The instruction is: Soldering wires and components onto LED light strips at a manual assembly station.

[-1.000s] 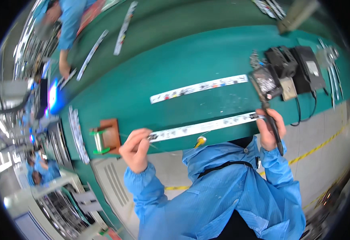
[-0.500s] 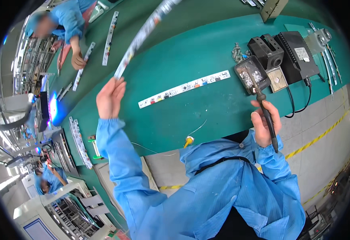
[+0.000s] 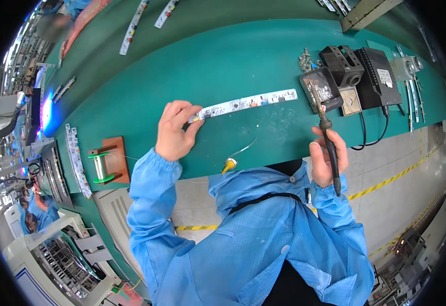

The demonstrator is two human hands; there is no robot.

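Note:
My left hand (image 3: 177, 130) pinches the left end of a white circuit board strip (image 3: 253, 102) between thumb and fingers. Small coloured components dot the strip, which lies slanted on the green bench mat. In my right hand (image 3: 327, 158) is a soldering iron (image 3: 325, 123), its tip pointing away from me over a black tray (image 3: 335, 102) of silvery bits. A yellow-tipped piece (image 3: 228, 165) with a thin wire near it rests at the bench's near edge.
Behind the tray stand a black iron holder (image 3: 343, 64) and a black box with cables (image 3: 377, 76). A solder wire spool (image 3: 100, 167) sits at left, beside more board strips (image 3: 77, 160). Further strips (image 3: 134, 28) lie on the dark green surface beyond the bench.
My left hand has let go of the strip it held up and come down onto the strip on the bench. My right hand still grips the iron. The view has shifted.

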